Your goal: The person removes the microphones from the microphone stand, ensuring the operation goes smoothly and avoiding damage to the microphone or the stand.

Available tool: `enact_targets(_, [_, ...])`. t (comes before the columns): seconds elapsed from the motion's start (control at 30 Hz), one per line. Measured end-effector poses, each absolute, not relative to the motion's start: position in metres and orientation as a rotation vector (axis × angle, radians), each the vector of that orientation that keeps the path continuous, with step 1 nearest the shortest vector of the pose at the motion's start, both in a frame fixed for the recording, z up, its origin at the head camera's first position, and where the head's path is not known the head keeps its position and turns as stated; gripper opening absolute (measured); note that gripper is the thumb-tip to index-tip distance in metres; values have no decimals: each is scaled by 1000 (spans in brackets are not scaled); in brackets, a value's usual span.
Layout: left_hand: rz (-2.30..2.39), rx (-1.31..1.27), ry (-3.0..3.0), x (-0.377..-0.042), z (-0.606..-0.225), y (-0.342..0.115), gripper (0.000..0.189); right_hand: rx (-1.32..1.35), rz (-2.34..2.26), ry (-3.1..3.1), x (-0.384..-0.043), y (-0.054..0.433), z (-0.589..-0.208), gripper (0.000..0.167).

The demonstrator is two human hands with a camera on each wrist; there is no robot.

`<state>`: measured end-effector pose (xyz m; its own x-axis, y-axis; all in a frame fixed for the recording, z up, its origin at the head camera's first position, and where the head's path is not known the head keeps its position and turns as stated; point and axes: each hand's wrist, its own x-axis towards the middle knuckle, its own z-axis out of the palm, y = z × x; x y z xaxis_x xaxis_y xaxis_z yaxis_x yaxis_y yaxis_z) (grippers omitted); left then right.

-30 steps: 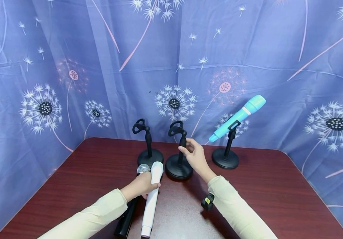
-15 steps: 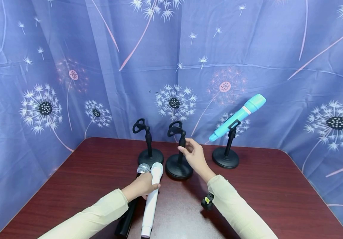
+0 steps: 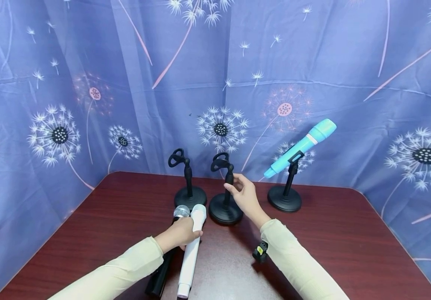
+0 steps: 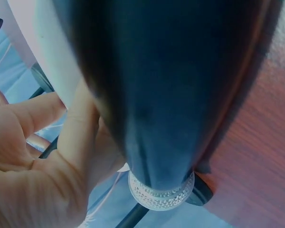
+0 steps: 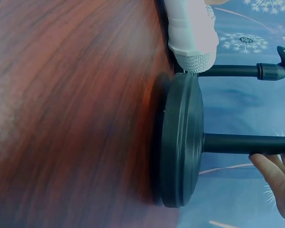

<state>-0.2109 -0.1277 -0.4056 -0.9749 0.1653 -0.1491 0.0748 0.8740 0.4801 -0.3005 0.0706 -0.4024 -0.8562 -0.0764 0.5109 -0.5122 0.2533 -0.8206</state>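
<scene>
My left hand [image 3: 179,233] grips a white microphone [image 3: 189,266] near its head, with the thumb across the top. Beside it on the left lies a black microphone [image 3: 159,275] with a silver mesh head, partly hidden under that hand and sleeve. In the left wrist view the black microphone [image 4: 152,95] fills the middle, and the fingers curl at the white one behind it. My right hand [image 3: 247,198] pinches the pole of the middle black desk microphone stand [image 3: 226,212], whose clip holds nothing. The right wrist view shows its round base [image 5: 183,142] standing on the table.
Another black stand [image 3: 189,196] with a bare clip stands to the left. At the right, a third stand [image 3: 284,200] carries a tilted light-blue microphone [image 3: 301,146]. A patterned blue curtain [image 3: 185,104] hangs behind the dark red wooden table [image 3: 332,233].
</scene>
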Motion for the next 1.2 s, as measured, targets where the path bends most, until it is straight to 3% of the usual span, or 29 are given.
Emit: enact_targets(1.2, [684,205,2909,-205,-406,-130,32,489,1632,-2160,-330,56,-407,28])
